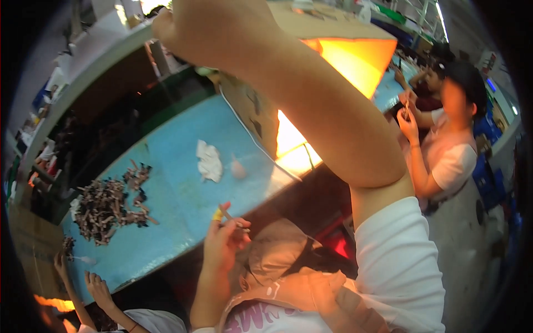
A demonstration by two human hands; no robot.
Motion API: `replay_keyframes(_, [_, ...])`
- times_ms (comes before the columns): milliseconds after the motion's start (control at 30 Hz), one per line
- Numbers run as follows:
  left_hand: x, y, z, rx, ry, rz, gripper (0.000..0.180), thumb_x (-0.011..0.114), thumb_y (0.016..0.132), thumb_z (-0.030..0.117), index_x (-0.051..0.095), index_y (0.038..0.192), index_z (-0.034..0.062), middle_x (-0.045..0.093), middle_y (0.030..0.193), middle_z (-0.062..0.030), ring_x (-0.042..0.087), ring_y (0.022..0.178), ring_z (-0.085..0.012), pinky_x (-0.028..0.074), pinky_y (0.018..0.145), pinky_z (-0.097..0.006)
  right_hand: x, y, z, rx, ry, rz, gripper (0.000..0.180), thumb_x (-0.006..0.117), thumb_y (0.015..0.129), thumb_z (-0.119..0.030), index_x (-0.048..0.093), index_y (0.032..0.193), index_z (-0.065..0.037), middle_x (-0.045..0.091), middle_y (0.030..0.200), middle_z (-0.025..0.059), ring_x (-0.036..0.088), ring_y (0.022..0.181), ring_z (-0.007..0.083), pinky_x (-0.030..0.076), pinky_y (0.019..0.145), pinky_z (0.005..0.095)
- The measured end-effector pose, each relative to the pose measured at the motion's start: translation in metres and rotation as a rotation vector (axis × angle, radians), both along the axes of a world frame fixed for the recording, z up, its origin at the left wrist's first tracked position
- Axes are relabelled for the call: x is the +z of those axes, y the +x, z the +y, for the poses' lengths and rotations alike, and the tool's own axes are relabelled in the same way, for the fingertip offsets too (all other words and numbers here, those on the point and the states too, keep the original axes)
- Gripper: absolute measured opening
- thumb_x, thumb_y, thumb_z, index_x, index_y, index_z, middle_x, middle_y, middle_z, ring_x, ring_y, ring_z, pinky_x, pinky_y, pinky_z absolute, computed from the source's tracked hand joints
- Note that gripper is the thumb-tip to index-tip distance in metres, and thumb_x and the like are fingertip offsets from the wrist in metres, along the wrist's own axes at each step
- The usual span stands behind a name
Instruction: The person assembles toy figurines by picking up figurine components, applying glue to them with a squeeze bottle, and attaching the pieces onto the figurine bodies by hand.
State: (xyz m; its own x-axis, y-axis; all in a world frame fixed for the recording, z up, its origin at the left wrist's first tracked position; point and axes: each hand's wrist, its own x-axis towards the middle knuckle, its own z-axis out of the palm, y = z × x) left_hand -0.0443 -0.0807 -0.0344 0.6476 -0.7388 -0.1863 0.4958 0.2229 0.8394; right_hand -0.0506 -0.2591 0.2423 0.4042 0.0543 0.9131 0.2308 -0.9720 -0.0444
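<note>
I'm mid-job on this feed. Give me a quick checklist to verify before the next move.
1. Left hand has a grip: ok, its fingers hold a small piece.
2. Right hand contents known: cannot tell, it is raised at the top edge with its fingers hidden.
3. Pile of small parts clear of both hands: ok, it lies apart from them on the blue table.
4. White crumpled cloth off the pile: ok, it lies to the right.
5. Clear view of the lit box: not ok, the right forearm crosses before it.
</note>
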Motion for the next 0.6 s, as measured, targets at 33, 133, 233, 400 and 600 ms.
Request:
replay_keyframes(33, [0.002,-0.001,0.0,0.008,0.035,-0.011,0.049,0.046,0.086,0.014,0.029,0.13,0.0023,0.06,0.086,-0.0145,0.058,0.057,-0.0175,0.042,0.046,-0.023,-0.023,0.003,-0.001,-0.017,0.021,0.035,0.027,0.046,0.076,-0.006,0.052,0.097,0.009,0.06,0.069,0.0234,0.059,0.071,0.037,0.046,0.066,0.0421])
replay_keyframes(133, [-0.007,0.008,0.002,-0.043,0.047,0.003,0.05,0.048,0.085,0.014,0.029,0.13,0.0043,0.059,0.088,-0.014,0.057,0.06,-0.0169,0.043,0.048,-0.023,-0.106,0.01,-0.01,-0.07,-0.027,0.049,0.046,0.056,0.07,-0.014,0.046,0.113,-0.001,0.056,0.055,0.0113,0.055,0.047,0.0274,0.043,0.046,0.0386])
replay_keyframes(233, [-0.012,0.011,-0.001,-0.067,0.065,0.02,0.048,0.048,0.085,0.013,0.031,0.129,0.0044,0.059,0.089,-0.0136,0.058,0.061,-0.0165,0.043,0.049,-0.023,-0.163,-0.02,-0.013,-0.028,0.148,0.278,0.046,0.055,0.075,-0.013,0.044,0.117,-0.001,0.052,0.05,0.0072,0.052,0.043,0.0256,0.039,0.041,0.0373])
replay_keyframes(400, [-0.013,0.008,-0.013,-0.053,0.102,0.026,0.049,0.047,0.085,0.015,0.029,0.129,0.0012,0.06,0.087,-0.0135,0.057,0.061,-0.0161,0.042,0.047,-0.023,-0.225,-0.05,-0.023,-0.076,0.447,0.514,0.047,0.058,0.075,-0.011,0.045,0.12,-0.007,0.053,0.056,0.0044,0.054,0.049,0.0212,0.042,0.045,0.0326])
replay_keyframes(600, [-0.009,0.011,-0.01,-0.028,0.053,0.036,0.05,0.048,0.083,0.011,0.029,0.129,0.0015,0.059,0.092,-0.0155,0.058,0.062,-0.0187,0.044,0.05,-0.025,-0.271,-0.053,-0.027,-0.101,0.605,0.62,0.046,0.058,0.076,-0.012,0.045,0.12,-0.006,0.054,0.058,0.004,0.056,0.053,0.0198,0.043,0.049,0.0309])
